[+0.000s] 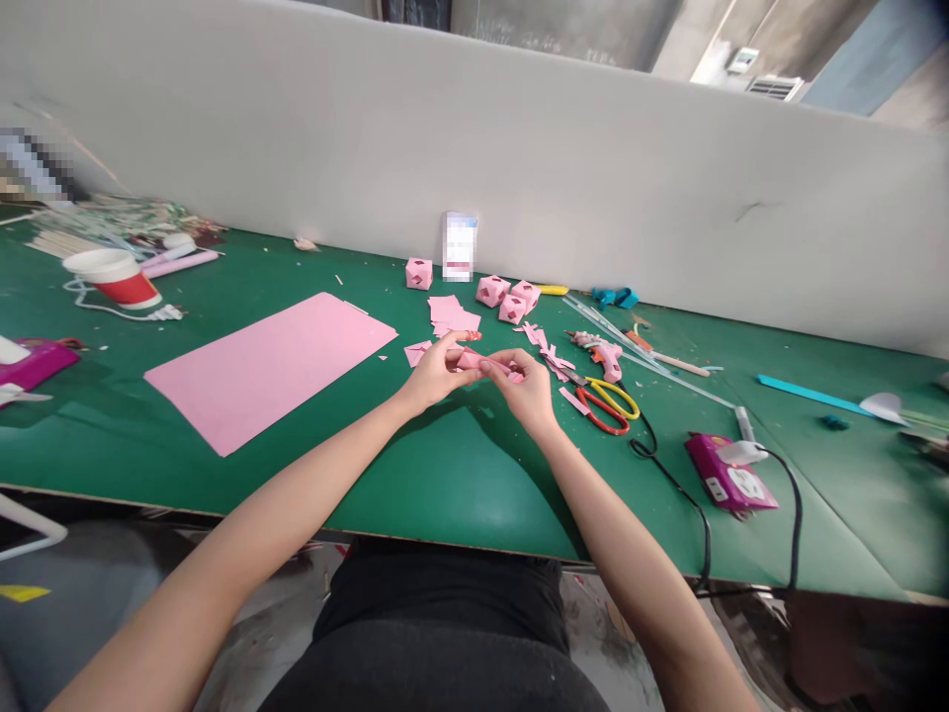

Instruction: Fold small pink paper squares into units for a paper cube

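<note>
Between my two hands, just above the green table, is a small folded piece of pink paper (470, 361). My left hand (439, 374) pinches its left end, thumb below and fingers over the top. On the other end, my right hand (523, 388) is closed with thumb and fingertips together. Parts of the paper are hidden by my fingers. Behind my hands lie loose pink paper squares (446, 311). Several finished-looking pink paper cubes with cut-out openings stand farther back, one pink cube (419, 274) apart from the rest.
A large pink sheet (274, 371) lies to the left, near a paper cup (119, 277). Right of my hands are scissors (604, 407), a pink glue gun (602, 354) and a magenta power strip (731, 473) with black cables. A phone (460, 247) leans on the partition (333, 138).
</note>
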The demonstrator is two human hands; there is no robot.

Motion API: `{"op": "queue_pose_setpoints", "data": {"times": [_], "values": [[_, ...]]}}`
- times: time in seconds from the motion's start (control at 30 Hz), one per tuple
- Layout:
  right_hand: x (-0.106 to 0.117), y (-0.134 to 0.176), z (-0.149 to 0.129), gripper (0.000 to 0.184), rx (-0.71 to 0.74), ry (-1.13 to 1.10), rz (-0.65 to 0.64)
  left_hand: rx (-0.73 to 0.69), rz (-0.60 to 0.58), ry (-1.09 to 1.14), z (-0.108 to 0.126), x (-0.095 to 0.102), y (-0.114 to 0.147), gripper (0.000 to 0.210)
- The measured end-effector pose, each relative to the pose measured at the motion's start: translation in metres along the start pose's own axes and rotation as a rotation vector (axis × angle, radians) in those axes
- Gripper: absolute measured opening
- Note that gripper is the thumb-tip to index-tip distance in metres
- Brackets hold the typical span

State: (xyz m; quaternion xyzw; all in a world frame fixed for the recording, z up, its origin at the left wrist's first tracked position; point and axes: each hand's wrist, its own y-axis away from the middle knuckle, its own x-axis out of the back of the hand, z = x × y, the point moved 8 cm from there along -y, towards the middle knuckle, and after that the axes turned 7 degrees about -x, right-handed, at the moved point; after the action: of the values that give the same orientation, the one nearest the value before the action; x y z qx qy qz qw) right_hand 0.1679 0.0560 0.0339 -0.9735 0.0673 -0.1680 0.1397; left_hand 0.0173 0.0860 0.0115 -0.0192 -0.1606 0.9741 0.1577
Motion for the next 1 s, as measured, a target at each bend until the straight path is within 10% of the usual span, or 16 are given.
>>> {"op": "queue_pose_setpoints", "data": {"times": [1.0], "values": [[-0.006, -0.002, 0.0, 0.023, -0.002, 0.025, -0.071, -0.135, -0.099, -0.379, 0.011, 0.002, -0.001, 0.056]]}}
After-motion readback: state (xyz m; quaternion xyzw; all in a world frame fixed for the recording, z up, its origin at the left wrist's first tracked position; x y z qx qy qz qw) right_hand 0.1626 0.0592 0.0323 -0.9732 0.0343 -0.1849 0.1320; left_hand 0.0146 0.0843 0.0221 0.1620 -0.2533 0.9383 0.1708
